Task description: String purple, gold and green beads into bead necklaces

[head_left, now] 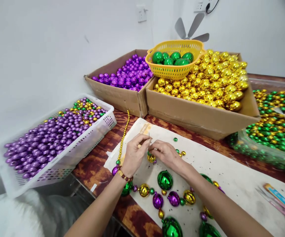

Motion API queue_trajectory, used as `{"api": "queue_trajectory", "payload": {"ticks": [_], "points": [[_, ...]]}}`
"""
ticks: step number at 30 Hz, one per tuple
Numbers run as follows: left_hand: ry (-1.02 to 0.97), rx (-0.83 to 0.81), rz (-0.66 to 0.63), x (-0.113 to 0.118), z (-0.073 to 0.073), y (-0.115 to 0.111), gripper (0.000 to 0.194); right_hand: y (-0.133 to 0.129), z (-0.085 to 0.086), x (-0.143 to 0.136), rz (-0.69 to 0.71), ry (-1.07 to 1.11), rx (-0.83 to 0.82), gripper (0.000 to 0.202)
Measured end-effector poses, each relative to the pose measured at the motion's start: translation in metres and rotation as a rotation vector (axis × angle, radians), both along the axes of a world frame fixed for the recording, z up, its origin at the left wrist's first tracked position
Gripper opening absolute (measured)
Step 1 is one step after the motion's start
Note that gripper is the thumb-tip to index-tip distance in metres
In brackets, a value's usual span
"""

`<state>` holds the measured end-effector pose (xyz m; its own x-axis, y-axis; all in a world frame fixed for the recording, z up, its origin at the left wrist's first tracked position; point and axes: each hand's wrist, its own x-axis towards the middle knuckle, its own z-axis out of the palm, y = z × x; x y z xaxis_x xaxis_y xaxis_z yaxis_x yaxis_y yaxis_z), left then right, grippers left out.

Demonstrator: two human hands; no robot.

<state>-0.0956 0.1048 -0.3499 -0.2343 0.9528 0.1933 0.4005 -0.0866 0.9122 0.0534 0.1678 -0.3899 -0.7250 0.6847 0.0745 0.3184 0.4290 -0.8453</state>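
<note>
Forearms point(102, 200) converge forward; left hand point(134, 154), nearly closed, pinches a thin strand point(149, 134); right hand point(166, 154), half-curled, adjoins it above a gold bauble point(151, 159), hold unclear.

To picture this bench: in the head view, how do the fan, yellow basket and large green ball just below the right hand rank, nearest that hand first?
1. Large green ball: below the right hand.
2. Yellow basket: beyond the hand.
3. Fan: behind the basket.

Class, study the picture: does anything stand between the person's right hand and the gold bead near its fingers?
Nothing visible does. The gold bead shows right beside the right hand, with no other object separating them; whether they touch is unclear.
</note>
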Motion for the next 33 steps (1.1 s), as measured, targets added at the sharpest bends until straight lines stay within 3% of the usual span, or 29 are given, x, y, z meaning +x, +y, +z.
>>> {"api": "queue_trajectory", "payload": {"ticks": [5,10,15,21,24,28,31,33], "points": [[-0.263,-0.117,-0.03,-0.007,-0.017,0.003,0.025,0.001,-0.013,-0.002,-0.026,0.085,-0.076,0.011],[-0.442,-0.363,-0.219,-0.014,-0.035,0.003,0.03,-0.003,-0.01,0.005,-0.047,0.207,-0.236,0.015],[-0.536,-0.41,-0.415,-0.009,-0.038,0.004,0.026,-0.005,-0.005,0.007,-0.082,0.313,-0.366,0.017],[-0.494,-0.482,-0.493,-0.007,-0.04,0.003,0.029,0.004,-0.002,0.016,-0.239,0.525,-0.499,0.018],[-0.439,-0.5,-0.5,-0.005,-0.04,0.004,0.027,0.007,0.003,0.023,-0.3,0.586,-0.493,0.017],[-0.382,-0.52,-0.397,-0.004,-0.039,0.006,0.024,0.009,0.013,0.047,-0.42,0.645,-0.432,0.016],[-0.337,-0.53,-0.373,-0.009,-0.041,0.006,0.023,0.011,0.017,0.087,-0.536,0.589,-0.288,0.015],[-0.328,-0.541,-0.352,-0.014,-0.042,0.005,0.024,0.012,0.013,0.122,-0.599,0.419,-0.147,0.016]]}}
